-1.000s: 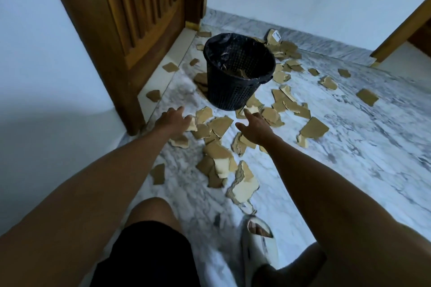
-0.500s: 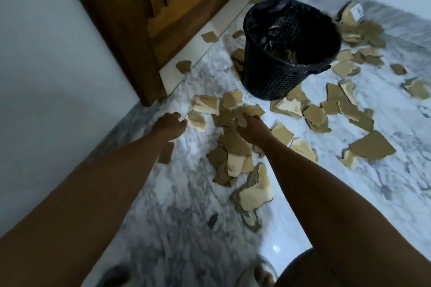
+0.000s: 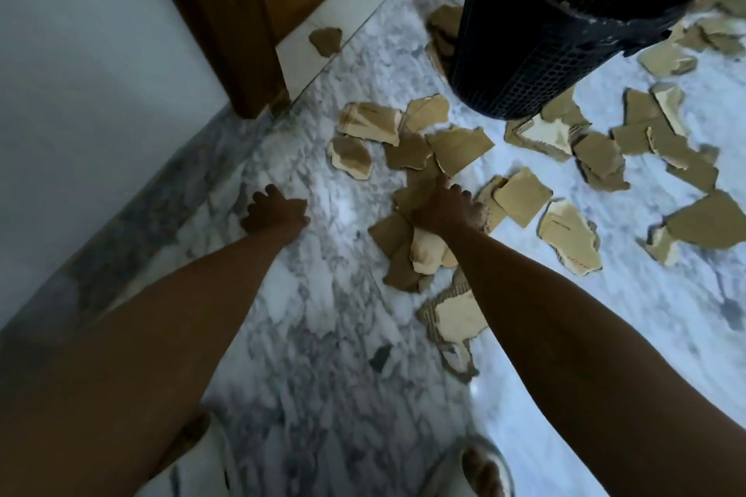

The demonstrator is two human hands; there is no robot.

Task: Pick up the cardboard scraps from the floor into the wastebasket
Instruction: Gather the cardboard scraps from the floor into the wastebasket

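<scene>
Several torn brown and pale cardboard scraps (image 3: 460,147) lie scattered over the marble floor (image 3: 323,335). The black mesh wastebasket (image 3: 537,40) stands at the top right, with scraps around its base. My right hand (image 3: 442,206) lies palm down on a heap of scraps (image 3: 428,250) in the middle, fingers spread, nothing lifted. My left hand (image 3: 276,210) is down at the floor near the wall, fingers curled under. Whether it covers or grips a scrap is hidden.
A brown wooden door and its frame (image 3: 226,12) stand at the top left, with a white wall (image 3: 80,52) beside them. Two scraps (image 3: 327,40) lie on the pale threshold. A small dark chip (image 3: 380,357) lies between my arms. My sandalled foot (image 3: 480,468) is at the bottom.
My head has moved closer and lower, so the basket now fills the top right. Both hands have come down to the floor, the right onto the scrap heap, the left nearer the wall.
</scene>
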